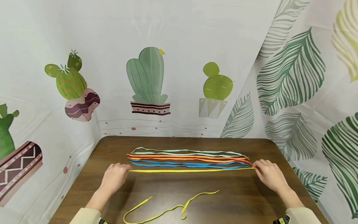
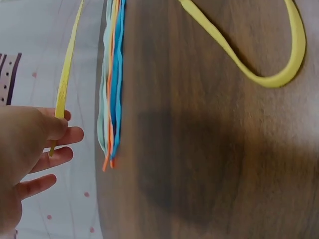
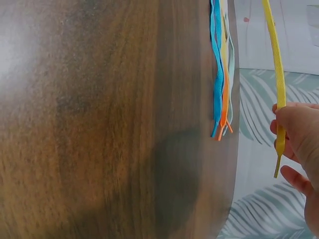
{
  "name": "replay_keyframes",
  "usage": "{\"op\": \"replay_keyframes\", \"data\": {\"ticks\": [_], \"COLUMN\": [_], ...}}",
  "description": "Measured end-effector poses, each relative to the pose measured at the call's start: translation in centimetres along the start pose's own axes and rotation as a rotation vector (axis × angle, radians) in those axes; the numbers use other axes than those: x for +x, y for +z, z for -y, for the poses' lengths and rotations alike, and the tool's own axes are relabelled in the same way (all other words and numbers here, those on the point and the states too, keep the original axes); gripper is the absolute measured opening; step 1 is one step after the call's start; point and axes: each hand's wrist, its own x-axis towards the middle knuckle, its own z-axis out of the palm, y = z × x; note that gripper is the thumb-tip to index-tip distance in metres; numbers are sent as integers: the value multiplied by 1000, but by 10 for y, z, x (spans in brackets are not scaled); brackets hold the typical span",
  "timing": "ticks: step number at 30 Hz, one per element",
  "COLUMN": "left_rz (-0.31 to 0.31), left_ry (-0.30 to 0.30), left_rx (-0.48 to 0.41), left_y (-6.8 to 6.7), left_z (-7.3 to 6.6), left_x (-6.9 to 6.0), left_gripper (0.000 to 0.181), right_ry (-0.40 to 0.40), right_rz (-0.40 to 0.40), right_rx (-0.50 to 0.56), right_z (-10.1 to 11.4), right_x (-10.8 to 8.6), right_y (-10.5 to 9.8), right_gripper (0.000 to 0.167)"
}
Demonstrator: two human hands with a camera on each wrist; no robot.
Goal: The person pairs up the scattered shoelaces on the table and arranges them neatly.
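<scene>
A yellow shoelace is stretched straight from side to side, raised above the table. My left hand pinches one end between thumb and forefinger, and the lace's tip pokes out below the thumb in the left wrist view. At the other end my right hand pinches the lace, its tip hanging past the fingers. Just beyond it lie blue laces, orange laces and pale mint laces, side by side on the table. Nearer to me, a second yellow lace lies loosely curled with a small loop.
The brown wooden table has rounded far corners. Behind it hangs a white cloth printed with cacti, and to the right a cloth with leaf prints.
</scene>
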Motion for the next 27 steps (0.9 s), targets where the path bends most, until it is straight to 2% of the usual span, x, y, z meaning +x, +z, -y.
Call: {"op": "replay_keyframes", "data": {"ticks": [6, 15, 21, 27], "left_rz": [34, 44, 60, 100], "left_ry": [-69, -127, -148, -156], "left_rx": [-22, -49, -68, -69], "left_y": [11, 31, 42, 47], "left_z": [11, 24, 35, 40], "left_x": [-5, -7, -5, 1], "left_gripper": [16, 12, 10, 7], "right_ry": [14, 30, 60, 76], "right_rz": [21, 74, 110, 147], "right_rx": [3, 5, -4, -11], "right_z": [2, 3, 2, 0], "right_x": [0, -1, -2, -3], "right_y": [10, 24, 30, 36], "right_gripper": [22, 18, 15, 15]}}
